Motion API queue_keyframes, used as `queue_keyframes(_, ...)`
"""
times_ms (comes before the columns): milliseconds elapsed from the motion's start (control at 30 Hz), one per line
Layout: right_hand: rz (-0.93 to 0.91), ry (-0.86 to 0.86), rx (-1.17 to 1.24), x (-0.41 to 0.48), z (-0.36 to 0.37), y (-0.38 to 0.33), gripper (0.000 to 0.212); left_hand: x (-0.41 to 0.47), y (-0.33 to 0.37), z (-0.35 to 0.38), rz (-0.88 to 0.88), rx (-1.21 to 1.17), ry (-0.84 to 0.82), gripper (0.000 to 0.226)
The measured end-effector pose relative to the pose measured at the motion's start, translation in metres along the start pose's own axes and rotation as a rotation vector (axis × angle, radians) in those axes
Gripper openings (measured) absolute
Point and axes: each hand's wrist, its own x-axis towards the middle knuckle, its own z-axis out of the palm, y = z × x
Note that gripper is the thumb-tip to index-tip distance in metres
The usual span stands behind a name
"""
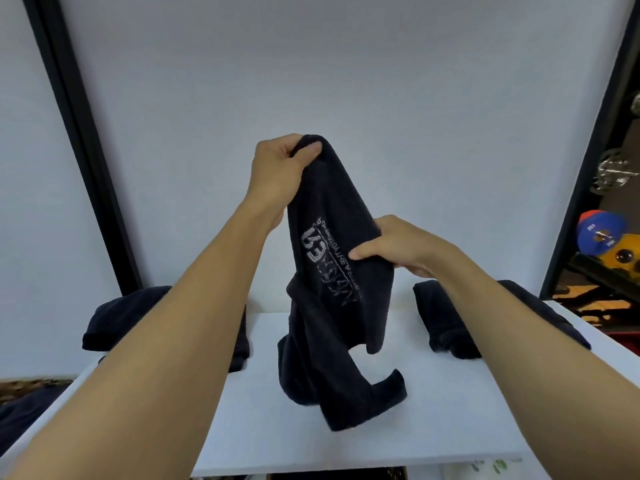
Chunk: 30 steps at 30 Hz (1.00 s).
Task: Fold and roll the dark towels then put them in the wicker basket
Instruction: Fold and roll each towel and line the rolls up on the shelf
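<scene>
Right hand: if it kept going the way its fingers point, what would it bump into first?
The right hand points leftward and grips the dark towel, so the towel comes first. Past that it would probably meet the left forearm, though depth is unclear.

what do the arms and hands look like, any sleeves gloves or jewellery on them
No sleeves show: the left forearm and right forearm are bare right to the frame's edge. The left hand and right hand wear no gloves, and no watch, bracelet or ring is visible on the sides facing the camera.
</scene>
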Motion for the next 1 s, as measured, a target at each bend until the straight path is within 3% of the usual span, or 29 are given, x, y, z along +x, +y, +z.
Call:
queue_keyframes(167,0.129,0.007,-0.089,-0.014,-0.029,0.045,0.022,0.020,-0.009,-0.047,-0.046,-0.037,0.262,0.011)
queue_keyframes(300,0.120,0.148,0.040,-0.022,-0.060,0.052,0.014,0.021,-0.036,-0.080,-0.198,-0.074,0.339,0.018)
queue_keyframes(400,0.118,0.215,0.073,-0.016,-0.075,0.053,0.028,0.019,-0.057,-0.093,-0.339,-0.127,0.322,0.008)
queue_keyframes(500,0.159,0.350,0.003,-0.002,-0.080,0.052,0.015,0.018,-0.080,-0.098,-0.445,0.166,0.201,0.004)
queue_keyframes(567,0.134,0.421,0.131,0.013,-0.082,0.041,0.017,0.023,-0.090,-0.094,-0.489,0.300,0.185,0.015)
queue_keyframes(633,0.059,0.463,0.277,0.032,-0.086,0.023,0.017,0.038,-0.087,-0.085,-0.516,0.221,0.210,0.016)
queue_keyframes(800,-0.218,0.636,0.409,0.075,-0.123,-0.043,0.016,0.103,-0.041,-0.064,-0.274,-0.115,0.243,0.022)
queue_keyframes(1000,-0.487,0.744,0.410,0.064,-0.173,-0.132,0.016,0.153,0.045,-0.056,0.044,-0.219,0.291,0.024)
